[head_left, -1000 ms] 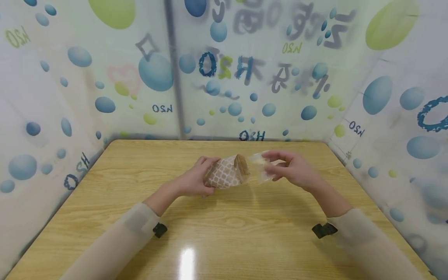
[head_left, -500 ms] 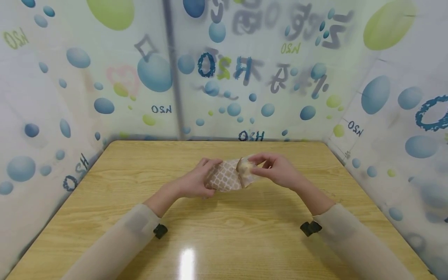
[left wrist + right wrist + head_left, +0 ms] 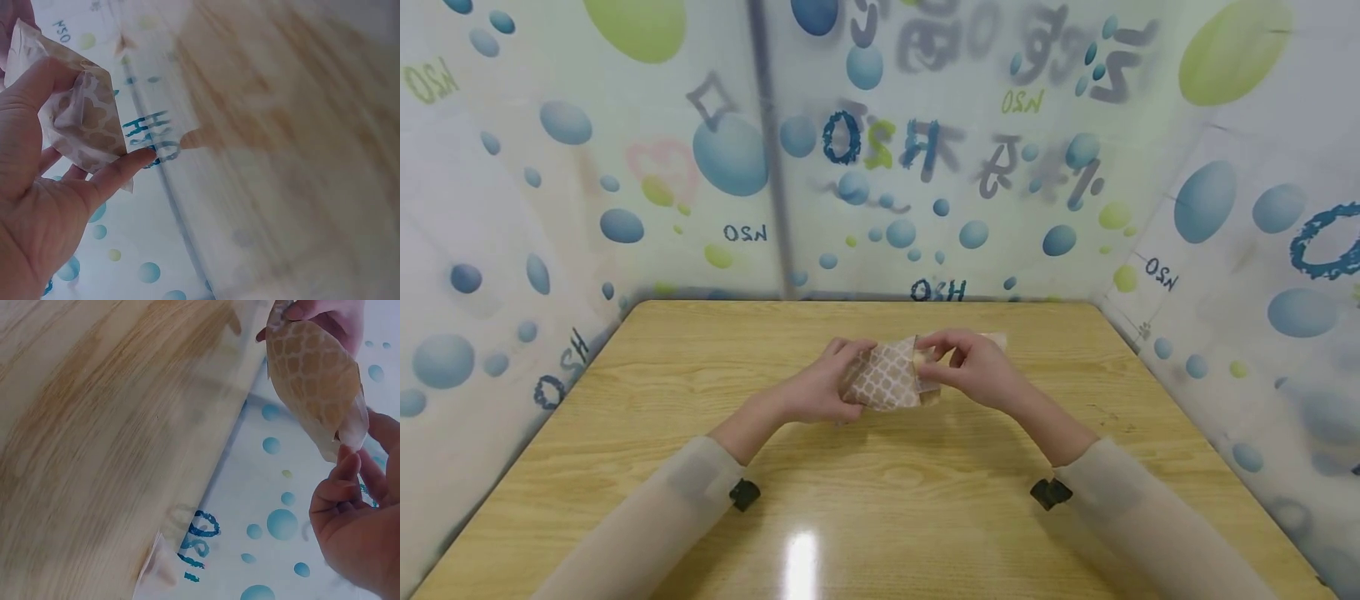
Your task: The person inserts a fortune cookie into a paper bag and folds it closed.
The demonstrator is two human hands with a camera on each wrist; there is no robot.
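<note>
My left hand (image 3: 823, 387) grips a brown paper bag (image 3: 883, 377) with a white lattice pattern. The bag lies on its side, its mouth turned right. At that mouth the thumb and fingers of my right hand (image 3: 973, 367) pinch a small clear packet (image 3: 925, 367) with something pale in it, partly inside the bag; its contents are hard to make out. Seen from the left wrist, the left thumb (image 3: 53, 78) presses on the crumpled paper bag (image 3: 87, 115). From the right wrist, the right fingertips (image 3: 347, 465) touch the mouth of the bag (image 3: 315, 375).
Behind my right hand shows a translucent piece (image 3: 997, 340), probably another packet; a whitish packet (image 3: 159, 569) also appears low in the right wrist view. A wooden table (image 3: 880, 500) lies beneath, with printed curtain walls (image 3: 880, 200) around it.
My right hand has moved left with the clear packet, bringing it from beside the bag into its mouth. A translucent piece now shows behind that hand. The left hand keeps its hold almost unmoved.
</note>
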